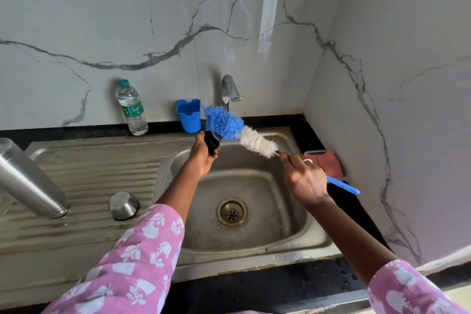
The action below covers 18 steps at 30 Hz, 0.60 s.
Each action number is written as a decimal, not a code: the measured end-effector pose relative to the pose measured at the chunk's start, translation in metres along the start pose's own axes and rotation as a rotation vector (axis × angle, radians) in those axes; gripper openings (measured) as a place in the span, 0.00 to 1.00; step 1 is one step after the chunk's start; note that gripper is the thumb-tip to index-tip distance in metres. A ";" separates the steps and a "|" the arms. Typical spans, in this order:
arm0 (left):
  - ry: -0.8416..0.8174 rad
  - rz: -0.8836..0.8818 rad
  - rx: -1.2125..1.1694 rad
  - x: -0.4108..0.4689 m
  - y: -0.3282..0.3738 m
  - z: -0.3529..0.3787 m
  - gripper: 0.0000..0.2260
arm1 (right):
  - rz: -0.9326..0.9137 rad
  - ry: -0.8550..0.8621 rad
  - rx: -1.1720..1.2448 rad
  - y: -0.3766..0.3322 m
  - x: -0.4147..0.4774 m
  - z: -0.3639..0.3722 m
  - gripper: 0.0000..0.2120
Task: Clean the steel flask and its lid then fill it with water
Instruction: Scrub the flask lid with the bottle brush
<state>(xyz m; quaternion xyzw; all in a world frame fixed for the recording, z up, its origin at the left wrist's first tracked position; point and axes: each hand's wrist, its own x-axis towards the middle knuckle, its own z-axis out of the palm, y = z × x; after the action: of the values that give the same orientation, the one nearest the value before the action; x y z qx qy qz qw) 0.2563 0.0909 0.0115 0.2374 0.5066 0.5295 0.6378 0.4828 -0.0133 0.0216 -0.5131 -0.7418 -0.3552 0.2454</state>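
From where I stand, the left grip (204, 153) is wrapped round a small black lid (212, 145), holding it up over the back of the sink (254, 255). The right grip (304, 181) is closed on the blue handle of a long bottle brush (229, 125). The brush's blue bristles lie against the top of the lid. The steel flask (28, 176) is nowhere near this work: it sits mouth-down on the ribbed drainboard at the far left, with a small steel cap (124, 205) upturned just beside it. I see no water coming from the tap (229, 89). The worry, to my eye, is the lid. It is small and only partly enclosed by the fingers, so a hard shove from the brush could twist it loose and drop it into the basin. The brush head also reaches close to the blue holder (189, 116) by the wall, and a wide stroke might knock that over. A careless swing of the left sleeve could catch the upended flask and send it rolling along the drainboard. The plastic water bottle (132, 109) on the surface looks safely out of reach.
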 end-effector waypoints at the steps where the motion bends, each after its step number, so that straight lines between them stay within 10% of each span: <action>1: 0.010 0.003 -0.011 0.001 0.001 -0.001 0.13 | -0.006 0.004 0.010 0.001 -0.003 0.000 0.16; 18: 0.034 -0.030 -0.133 0.004 0.001 -0.004 0.14 | 0.053 -0.039 0.069 0.004 -0.015 0.007 0.15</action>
<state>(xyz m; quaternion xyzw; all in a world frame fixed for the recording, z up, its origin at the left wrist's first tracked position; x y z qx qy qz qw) 0.2519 0.0938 0.0094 0.1779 0.4843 0.5564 0.6514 0.4917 -0.0159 0.0071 -0.5306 -0.7445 -0.3128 0.2577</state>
